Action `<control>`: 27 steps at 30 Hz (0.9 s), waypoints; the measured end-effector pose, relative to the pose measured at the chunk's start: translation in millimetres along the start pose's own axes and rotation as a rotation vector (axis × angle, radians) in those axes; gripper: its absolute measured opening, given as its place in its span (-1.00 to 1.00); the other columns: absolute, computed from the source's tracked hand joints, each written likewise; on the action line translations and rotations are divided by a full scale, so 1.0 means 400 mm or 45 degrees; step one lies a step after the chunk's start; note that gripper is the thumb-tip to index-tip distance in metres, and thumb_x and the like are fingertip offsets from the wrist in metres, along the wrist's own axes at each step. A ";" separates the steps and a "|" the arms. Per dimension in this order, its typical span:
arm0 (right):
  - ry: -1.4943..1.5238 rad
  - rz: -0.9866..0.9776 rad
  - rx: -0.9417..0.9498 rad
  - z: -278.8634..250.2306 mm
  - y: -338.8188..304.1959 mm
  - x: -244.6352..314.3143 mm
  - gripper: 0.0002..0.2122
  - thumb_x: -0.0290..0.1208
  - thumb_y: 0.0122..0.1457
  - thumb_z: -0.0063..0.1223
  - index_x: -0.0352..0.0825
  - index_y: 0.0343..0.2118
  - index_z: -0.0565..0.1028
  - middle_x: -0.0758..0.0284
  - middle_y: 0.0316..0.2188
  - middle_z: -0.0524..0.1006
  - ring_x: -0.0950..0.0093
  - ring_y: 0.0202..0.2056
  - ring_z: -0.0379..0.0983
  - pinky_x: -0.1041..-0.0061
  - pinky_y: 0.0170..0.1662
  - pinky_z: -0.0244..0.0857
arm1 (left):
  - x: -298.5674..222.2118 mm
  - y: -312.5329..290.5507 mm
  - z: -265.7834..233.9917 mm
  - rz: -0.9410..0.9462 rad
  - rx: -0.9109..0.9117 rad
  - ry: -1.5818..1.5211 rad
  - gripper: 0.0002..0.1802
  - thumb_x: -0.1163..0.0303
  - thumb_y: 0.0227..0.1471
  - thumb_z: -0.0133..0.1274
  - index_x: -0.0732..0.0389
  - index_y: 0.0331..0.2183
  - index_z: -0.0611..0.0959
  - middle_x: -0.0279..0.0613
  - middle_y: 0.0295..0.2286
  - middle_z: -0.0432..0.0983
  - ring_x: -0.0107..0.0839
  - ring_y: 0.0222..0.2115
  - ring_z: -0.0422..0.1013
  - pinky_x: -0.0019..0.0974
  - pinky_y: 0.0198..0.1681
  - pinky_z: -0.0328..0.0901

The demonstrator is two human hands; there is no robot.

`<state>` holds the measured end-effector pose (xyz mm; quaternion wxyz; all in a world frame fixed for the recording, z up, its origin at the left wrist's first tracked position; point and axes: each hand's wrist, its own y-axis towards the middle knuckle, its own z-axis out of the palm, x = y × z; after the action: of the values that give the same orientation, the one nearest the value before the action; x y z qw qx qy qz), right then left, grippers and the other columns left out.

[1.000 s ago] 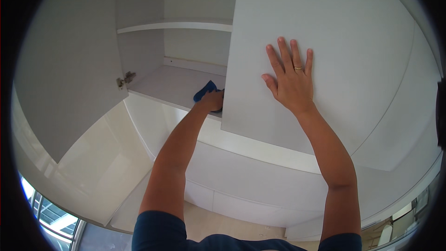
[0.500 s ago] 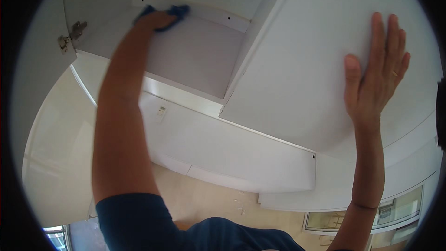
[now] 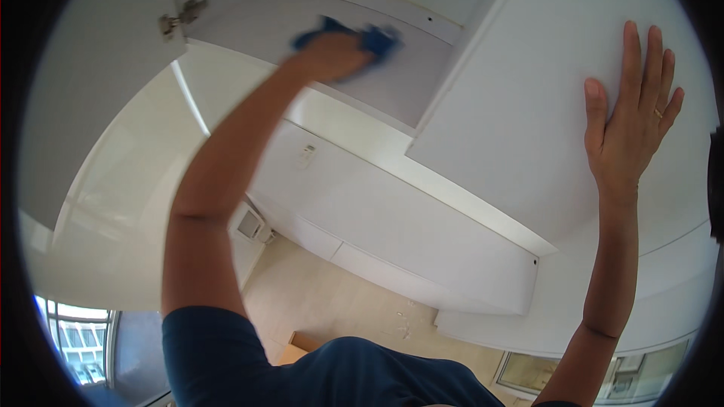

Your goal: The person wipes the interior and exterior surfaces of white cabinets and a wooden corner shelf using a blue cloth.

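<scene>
My left hand (image 3: pixel 332 56) presses a dark blue cloth (image 3: pixel 381 41) against the pale bottom board of an open white cabinet (image 3: pixel 256 22). The cloth bunches out on both sides of the hand, and motion smears the fingers a little. To the right, my right hand (image 3: pixel 630 120) lies flat on a smooth white panel (image 3: pixel 513 98), fingers stretched upward and thumb apart. It holds nothing, and a ring shows on one finger.
An open cabinet door (image 3: pixel 98 90) with a metal hinge (image 3: pixel 181 19) stands at the left. Below is a long white counter (image 3: pixel 407 226) with a small pale remote (image 3: pixel 305 156) on it. A window (image 3: pixel 79 339) shows at the lower left.
My left hand and the blue cloth have swept right and nearer along the cabinet board. The whole view has shifted, while my right hand stays flat on the panel.
</scene>
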<state>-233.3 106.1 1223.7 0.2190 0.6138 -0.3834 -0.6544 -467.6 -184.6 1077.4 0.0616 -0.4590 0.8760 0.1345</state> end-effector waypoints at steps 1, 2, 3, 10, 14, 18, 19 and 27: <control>-0.011 0.013 0.040 -0.008 -0.003 -0.006 -0.47 0.08 0.25 -0.30 0.02 0.24 0.18 0.38 0.27 0.12 0.24 0.30 -0.07 -0.05 0.26 -0.32 | -0.020 -0.006 0.009 -0.009 -0.014 0.007 -0.38 -0.01 0.15 -0.23 0.30 0.03 0.41 0.20 -0.08 0.41 0.08 -0.10 0.37 -0.06 0.02 0.22; -0.013 0.020 0.082 -0.010 -0.002 -0.007 -0.47 0.08 0.25 -0.30 0.03 0.25 0.17 0.40 0.27 0.11 0.25 0.30 -0.07 -0.06 0.26 -0.32 | -0.025 -0.021 0.020 0.005 -0.108 0.026 -0.38 -0.02 0.16 -0.24 0.27 0.06 0.38 0.18 -0.05 0.39 0.08 -0.10 0.37 -0.06 0.02 0.22; -0.007 0.015 0.071 -0.013 0.001 -0.016 -0.47 0.08 0.25 -0.30 0.03 0.25 0.17 0.40 0.27 0.11 0.25 0.30 -0.07 -0.06 0.26 -0.32 | -0.023 -0.029 0.021 0.025 -0.199 0.043 -0.37 -0.03 0.16 -0.25 0.24 0.08 0.36 0.17 -0.02 0.37 0.07 -0.11 0.37 -0.06 0.02 0.22; 0.051 0.010 0.018 -0.013 0.026 0.026 -0.47 0.09 0.24 -0.29 0.03 0.25 0.16 0.41 0.28 0.11 0.26 0.30 -0.05 -0.08 0.25 -0.32 | 0.367 -0.119 -0.121 -0.399 -0.086 0.460 -0.52 0.09 0.21 -0.33 0.20 -0.19 0.58 0.14 -0.23 0.51 0.03 -0.22 0.45 -0.06 -0.11 0.32; 0.022 0.013 0.028 0.000 -0.001 0.003 -0.47 0.09 0.24 -0.29 0.04 0.24 0.17 0.41 0.27 0.12 0.26 0.30 -0.05 -0.08 0.24 -0.28 | 0.045 -0.095 -0.058 -0.109 -0.026 0.126 -0.43 -0.04 0.13 -0.22 0.29 -0.16 0.56 0.21 -0.27 0.51 0.03 -0.18 0.43 -0.04 -0.07 0.29; 0.041 -0.008 0.009 -0.010 0.008 -0.002 -0.47 0.10 0.25 -0.31 0.05 0.24 0.17 0.41 0.27 0.13 0.26 0.29 -0.03 -0.09 0.24 -0.27 | -0.040 -0.109 -0.006 -0.035 -0.181 -0.031 -0.36 -0.08 0.13 -0.21 0.30 -0.06 0.50 0.20 -0.20 0.49 0.06 -0.12 0.40 -0.04 -0.01 0.25; 0.024 -0.006 0.001 -0.014 0.004 -0.016 -0.48 0.10 0.25 -0.31 0.05 0.24 0.17 0.41 0.27 0.13 0.26 0.29 -0.03 -0.08 0.25 -0.27 | -0.031 -0.105 -0.020 -0.043 -0.185 -0.057 -0.35 -0.08 0.13 -0.21 0.30 -0.04 0.48 0.20 -0.18 0.49 0.06 -0.10 0.39 -0.05 0.01 0.24; 0.069 0.004 -0.028 -0.002 0.021 0.015 -0.48 0.10 0.25 -0.31 0.05 0.24 0.17 0.41 0.26 0.14 0.25 0.29 -0.03 -0.08 0.25 -0.27 | 0.579 -0.146 -0.157 -0.795 -0.193 0.258 -0.16 -0.27 0.06 -0.39 0.27 0.00 0.51 0.11 0.00 0.39 0.02 0.03 0.32 -0.10 0.10 0.13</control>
<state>-235.1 96.2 1226.2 0.2372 0.6281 -0.3712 -0.6415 -551.0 -417.2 1073.2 -0.0218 -0.7194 0.6824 0.1276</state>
